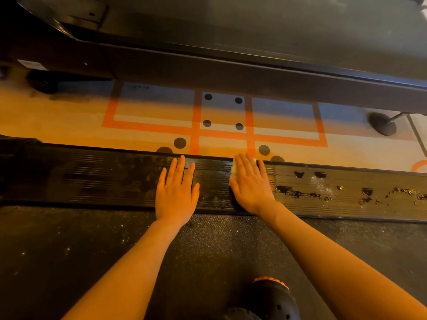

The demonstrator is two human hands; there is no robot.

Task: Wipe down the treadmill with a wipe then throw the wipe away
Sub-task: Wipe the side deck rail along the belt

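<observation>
The treadmill's black ribbed side rail (104, 179) runs across the middle of the head view, with the dark running belt (219, 250) below it. My left hand (176, 188) lies flat on the rail, fingers straight. My right hand (250, 183) also lies flat on the rail and presses a white wipe (233, 169), of which only a small edge shows beside the fingers. The rail looks wet and shiny left of my right hand. To the right its surface is worn, with chipped patches.
Beyond the rail is a floor (57, 118) with orange taped lines and black dots. A second treadmill (254, 72) stands across the top, with a round foot (382, 123) at right. My black shoe (270, 299) rests on the belt at the bottom.
</observation>
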